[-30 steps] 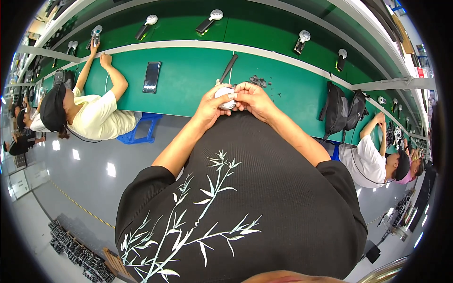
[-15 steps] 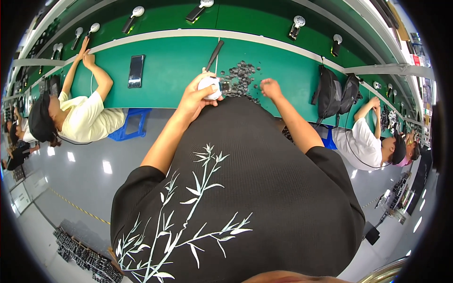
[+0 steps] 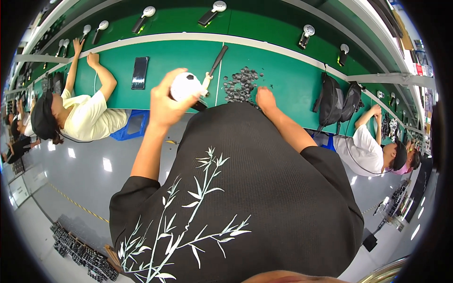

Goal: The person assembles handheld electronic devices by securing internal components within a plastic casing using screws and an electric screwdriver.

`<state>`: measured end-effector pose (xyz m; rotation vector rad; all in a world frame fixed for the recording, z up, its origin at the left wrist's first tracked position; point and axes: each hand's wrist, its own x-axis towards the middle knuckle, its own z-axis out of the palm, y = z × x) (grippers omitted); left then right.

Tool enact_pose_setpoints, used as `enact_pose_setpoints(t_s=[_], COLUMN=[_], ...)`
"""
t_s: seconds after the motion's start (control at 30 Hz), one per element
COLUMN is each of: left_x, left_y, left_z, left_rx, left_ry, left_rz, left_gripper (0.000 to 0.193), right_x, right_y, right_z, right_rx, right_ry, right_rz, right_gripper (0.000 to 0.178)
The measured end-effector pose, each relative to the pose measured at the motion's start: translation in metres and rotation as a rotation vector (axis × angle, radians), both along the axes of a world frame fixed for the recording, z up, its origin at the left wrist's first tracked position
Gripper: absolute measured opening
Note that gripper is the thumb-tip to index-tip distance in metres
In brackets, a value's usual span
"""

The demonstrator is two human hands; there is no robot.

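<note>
My left hand point(image 3: 166, 104) is raised over the near edge of the green table and grips a round white part point(image 3: 186, 86) with a dark spot on it. My right hand point(image 3: 265, 98) rests on the table at the near edge of a heap of small dark round pieces point(image 3: 240, 84); its fingers are bent, and whether they pinch a piece is hidden. A black long-handled tool point(image 3: 216, 61) lies on the table just beyond the white part.
A long green table point(image 3: 179, 56) runs across the view, with a black phone point(image 3: 140, 72) lying on it. A person in a pale yellow shirt point(image 3: 82, 115) sits to my left, another in white point(image 3: 365, 148) to my right. Black bags point(image 3: 337, 101) hang at the table's edge.
My hands have come apart: the left lifted the white part up and toward me, while the right moved right to the heap of dark pieces.
</note>
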<state>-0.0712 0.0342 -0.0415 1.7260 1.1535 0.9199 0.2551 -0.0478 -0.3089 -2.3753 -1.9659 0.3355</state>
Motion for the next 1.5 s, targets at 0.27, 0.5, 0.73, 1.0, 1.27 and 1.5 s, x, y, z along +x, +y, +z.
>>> enact_pose_setpoints(t_s=[0.27, 0.5, 0.73, 1.0, 1.27, 1.5], left_x=[0.0, 0.025, 0.04, 0.036, 0.032, 0.028], left_y=[0.027, 0.014, -0.002, -0.005, -0.007, -0.012], left_z=[-0.002, -0.056, -0.028, -0.015, -0.019, -0.018], left_rx=[-0.476, -0.729, -0.615, -0.533, -0.538, -0.544], left_ry=[-0.688, -0.982, -1.022, -0.95, -0.988, -0.97], left_rz=[-0.136, -0.165, 0.176, 0.188, 0.191, 0.242], left_gripper=[0.043, 0.037, 0.039, 0.043, 0.042, 0.042], right_x=[0.001, -0.006, -0.003, -0.004, -0.09, -0.093], right_y=[0.003, 0.008, 0.007, 0.014, 0.069, 0.094], right_z=[0.011, 0.028, 0.01, 0.027, 0.191, 0.199], right_rx=[-0.009, -0.095, -0.088, -0.126, 0.015, 0.144], right_ry=[-0.003, -0.013, -0.07, 0.07, 1.154, 1.185], right_rz=[0.107, 0.15, 0.14, -0.086, -0.211, -0.144], right_gripper=[0.013, 0.014, 0.015, 0.017, 0.018, 0.012])
